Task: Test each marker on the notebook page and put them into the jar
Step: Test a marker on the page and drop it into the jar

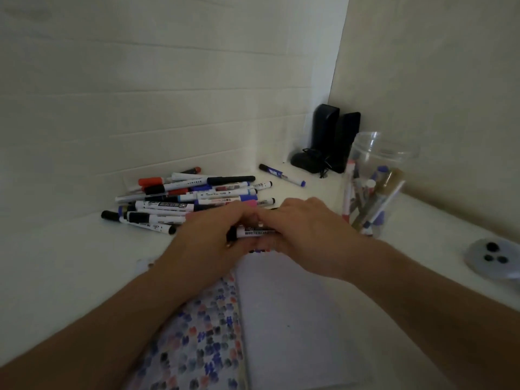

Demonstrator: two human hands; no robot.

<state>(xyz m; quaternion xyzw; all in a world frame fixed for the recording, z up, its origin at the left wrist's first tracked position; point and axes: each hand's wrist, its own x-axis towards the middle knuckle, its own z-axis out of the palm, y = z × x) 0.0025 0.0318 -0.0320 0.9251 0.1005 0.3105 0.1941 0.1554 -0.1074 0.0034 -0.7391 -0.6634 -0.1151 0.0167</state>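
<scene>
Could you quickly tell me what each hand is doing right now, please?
Left hand: grips the whiteboard marker at its black cap end.
Right hand: grips the same marker's barrel.

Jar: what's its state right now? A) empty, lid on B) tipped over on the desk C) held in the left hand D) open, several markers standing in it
D: the clear jar stands upright and lidless at the right, with markers leaning inside it, while both hands hold a whiteboard marker over the notebook.
</scene>
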